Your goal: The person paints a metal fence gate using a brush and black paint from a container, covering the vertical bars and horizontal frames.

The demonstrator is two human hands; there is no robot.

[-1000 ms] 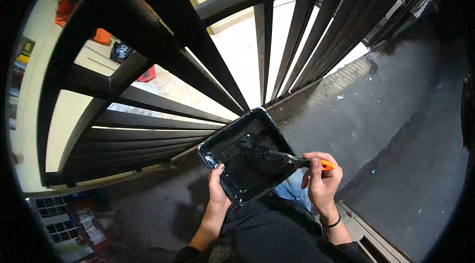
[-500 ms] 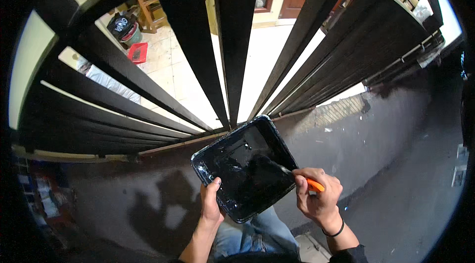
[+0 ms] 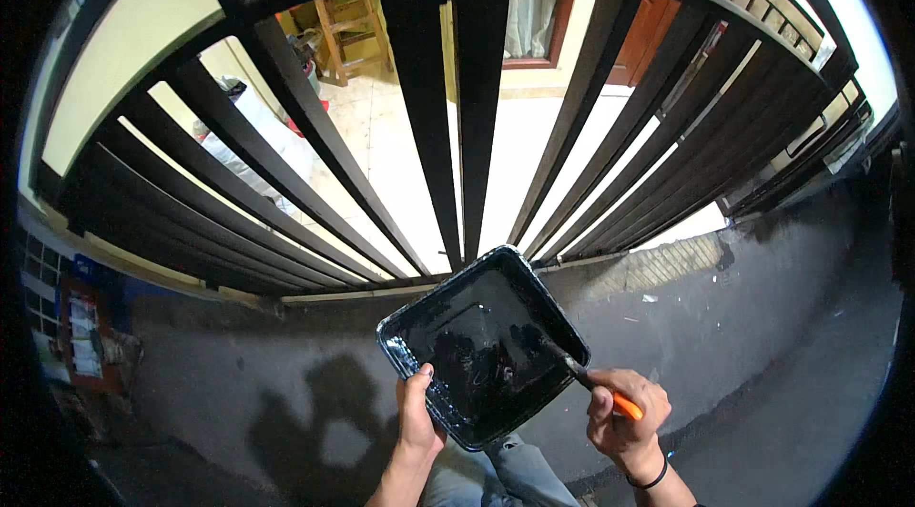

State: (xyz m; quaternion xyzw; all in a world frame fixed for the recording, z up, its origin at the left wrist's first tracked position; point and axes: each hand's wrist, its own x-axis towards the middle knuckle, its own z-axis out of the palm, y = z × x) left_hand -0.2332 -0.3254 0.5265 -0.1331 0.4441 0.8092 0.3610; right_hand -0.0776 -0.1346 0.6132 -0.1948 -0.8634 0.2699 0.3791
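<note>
My left hand (image 3: 417,412) grips the left edge of a square black tray (image 3: 419,326), its thumb over the rim. The tray holds glossy black paint, with pale smears along its left side. My right hand (image 3: 624,416) is closed on a paintbrush (image 3: 626,404) with an orange handle. The brush's dark head rests low in the tray's right side, partly lost against the paint. Just beyond the tray stands a tall dark slatted gate (image 3: 474,126).
Behind the slats are a pale tiled floor (image 3: 362,145), a wooden stool (image 3: 343,26), a white bundle (image 3: 257,135), a curtained window (image 3: 534,16) and a red-brown door (image 3: 648,35). Dark rough pavement (image 3: 724,335) runs along the gate's foot on my side.
The view has straightened toward the gate, showing more of the doorway. The tray and both hands sit lower in the picture. The brush head has shifted toward the tray's right side.
</note>
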